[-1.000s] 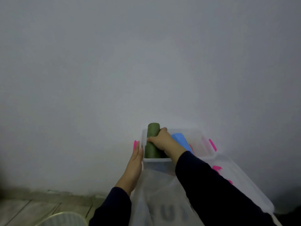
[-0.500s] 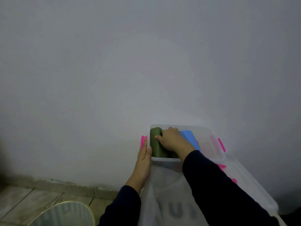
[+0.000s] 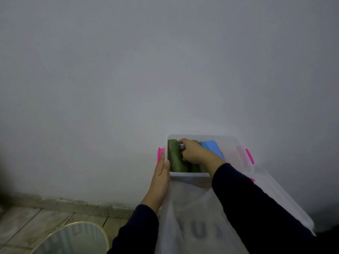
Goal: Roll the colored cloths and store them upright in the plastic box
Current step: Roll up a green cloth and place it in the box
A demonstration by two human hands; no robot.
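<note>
Green roll [image 3: 176,158] inside clear box [image 3: 189,174], against wall at 9 o'clock, blue cloth [image 3: 212,148] at 3 o'clock of it. Right hand [image 3: 196,153] in box, fingers curled onto green roll's side. Left hand [image 3: 161,173] flat, fingers straight, pressed on box's outer wall by pink clip [image 3: 160,153].

Risk: could tip or unroll on release, with loose space in box's 3 o'clock half. Could slide box if left hand lets go.

Hidden: right fingertips, box floor, second dark roll under wrist unclear. Lid [image 3: 286,198] cut off by sleeve.
</note>
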